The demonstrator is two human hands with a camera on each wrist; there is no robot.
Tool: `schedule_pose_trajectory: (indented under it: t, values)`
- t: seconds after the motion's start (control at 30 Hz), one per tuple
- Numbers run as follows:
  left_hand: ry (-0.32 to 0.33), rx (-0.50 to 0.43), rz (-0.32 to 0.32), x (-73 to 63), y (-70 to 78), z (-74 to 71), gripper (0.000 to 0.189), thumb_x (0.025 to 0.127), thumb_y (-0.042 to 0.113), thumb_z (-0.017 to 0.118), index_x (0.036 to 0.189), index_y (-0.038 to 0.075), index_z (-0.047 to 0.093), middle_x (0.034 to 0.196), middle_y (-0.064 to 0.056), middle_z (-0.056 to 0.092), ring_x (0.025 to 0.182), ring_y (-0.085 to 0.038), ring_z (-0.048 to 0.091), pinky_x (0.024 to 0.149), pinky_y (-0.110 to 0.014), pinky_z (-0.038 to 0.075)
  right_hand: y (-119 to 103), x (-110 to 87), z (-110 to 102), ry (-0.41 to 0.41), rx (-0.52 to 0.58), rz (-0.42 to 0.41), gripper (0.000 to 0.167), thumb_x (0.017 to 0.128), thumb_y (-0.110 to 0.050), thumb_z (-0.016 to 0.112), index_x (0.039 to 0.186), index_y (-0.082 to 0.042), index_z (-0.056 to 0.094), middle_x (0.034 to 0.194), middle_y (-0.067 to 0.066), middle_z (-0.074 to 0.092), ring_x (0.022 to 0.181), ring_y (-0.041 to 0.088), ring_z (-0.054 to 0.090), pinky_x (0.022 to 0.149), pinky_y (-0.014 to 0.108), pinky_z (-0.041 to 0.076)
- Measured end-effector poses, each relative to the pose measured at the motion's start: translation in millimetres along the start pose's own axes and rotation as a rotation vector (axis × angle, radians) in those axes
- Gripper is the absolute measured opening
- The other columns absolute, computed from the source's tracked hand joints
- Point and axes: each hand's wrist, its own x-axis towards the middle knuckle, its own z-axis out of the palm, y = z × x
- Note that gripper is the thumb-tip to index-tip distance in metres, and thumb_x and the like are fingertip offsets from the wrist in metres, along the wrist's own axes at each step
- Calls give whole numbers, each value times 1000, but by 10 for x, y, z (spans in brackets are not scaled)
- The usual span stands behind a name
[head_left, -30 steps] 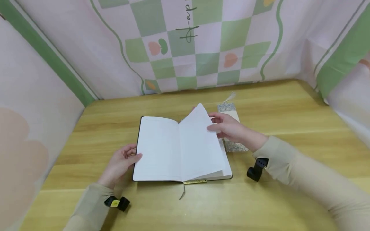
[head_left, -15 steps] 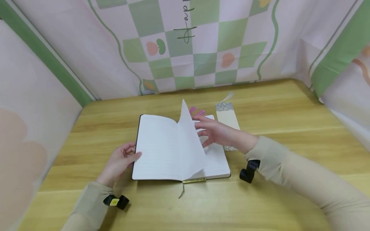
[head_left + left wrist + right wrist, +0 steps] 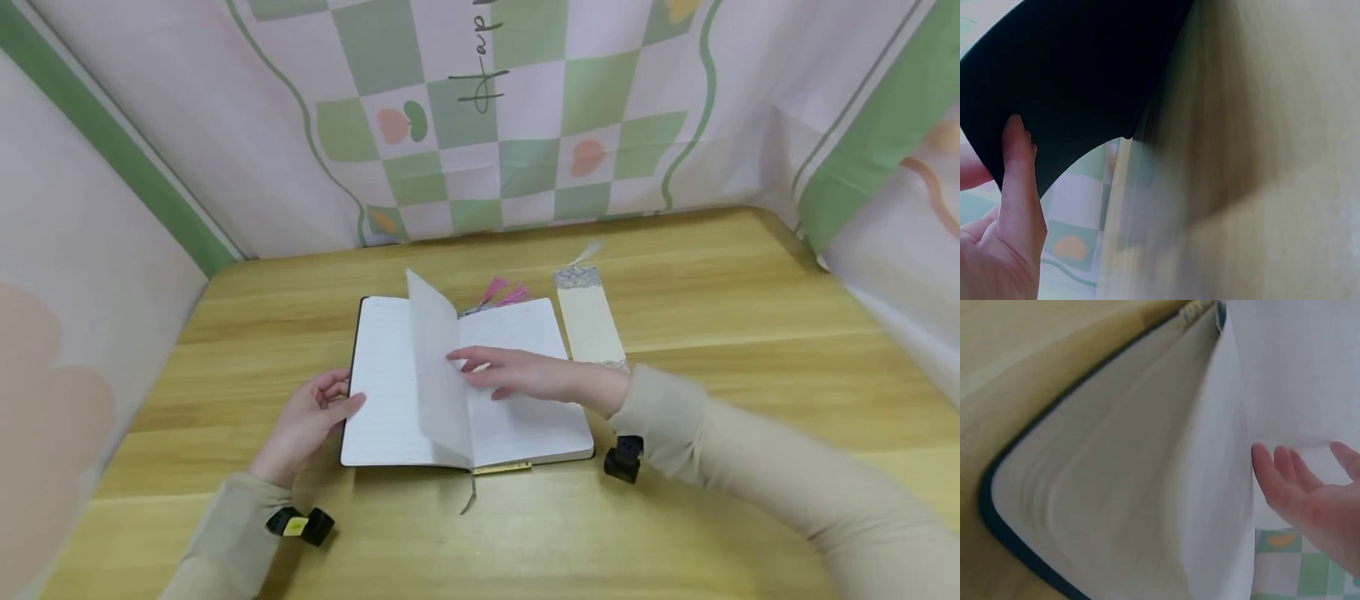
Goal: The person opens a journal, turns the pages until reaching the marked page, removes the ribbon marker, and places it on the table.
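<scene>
A black-covered notebook [image 3: 528, 433] lies spread on the table, its pages white. My left hand [image 3: 307, 425] grips its left edge, thumb on the page and fingers behind the black cover [image 3: 1072, 75], which is lifted off the wood in the left wrist view. One leaf [image 3: 431, 367] stands up near the spine, leaning left. Over the right page reaches my right hand [image 3: 525, 375], its fingers extended with the tips at that leaf. In the right wrist view the same hand [image 3: 1310, 494] is beside the raised paper, fingers spread. Pink tassels [image 3: 495, 290] poke out above the spine.
A cream bookmark [image 3: 588, 317] with patterned ends and a pale tassel lies right of the notebook. A yellow patterned strip [image 3: 502, 468] and a thin ribbon [image 3: 469, 496] stick out at the bottom of the spine. A checkered curtain [image 3: 525, 167] hangs behind the table.
The right hand has moved left across the notebook, swinging the leaf from the right side past the spine. The pink tassels and more of the bookmark have come into sight. The left hand stays put.
</scene>
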Motion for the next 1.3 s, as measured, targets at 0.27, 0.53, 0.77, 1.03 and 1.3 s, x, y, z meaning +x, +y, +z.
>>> schedule_pose_trajectory:
  t: [0.27, 0.53, 0.77, 1.03, 1.3]
  values:
    - [1, -16, 0, -4, -16, -8, 49, 93, 5, 58, 136, -7, 38, 93, 5, 58, 81, -2, 53, 73, -16, 49, -22, 49, 240, 8, -479, -37, 56, 96, -38, 52, 146, -18, 38, 146, 11, 36, 134, 31, 30, 108, 48, 30]
    - [1, -43, 8, -28, -43, -15, 47, 95, -2, 49, 139, -10, 35, 101, 1, 56, 85, -1, 56, 75, -19, 51, -30, 71, 335, -35, -687, -28, 59, 95, -44, 51, 147, -23, 34, 154, 13, 23, 139, 39, 19, 111, 51, 25]
    - [-26, -83, 15, -60, -37, -43, 47, 98, 5, 47, 140, -11, 33, 95, 11, 59, 84, 1, 57, 73, -21, 52, 6, 85, 378, -64, -734, -10, 59, 95, -45, 50, 148, -26, 31, 158, 11, 14, 140, 46, 16, 113, 54, 20]
    - [-21, -88, -20, -70, -34, -60, 48, 98, 14, 51, 137, -9, 36, 96, 9, 57, 85, -2, 55, 72, -19, 50, -27, 98, 413, -99, -795, 1, 61, 95, -45, 50, 150, -29, 27, 159, 8, 8, 143, 42, 12, 116, 50, 14]
    - [6, 10, -24, -6, -21, -41, 50, 94, 14, 58, 137, -4, 39, 104, 0, 56, 87, -5, 54, 74, -19, 49, 0, 77, 315, -78, -785, 24, 61, 95, -43, 52, 149, -29, 28, 159, 8, 8, 142, 44, 12, 116, 49, 13]
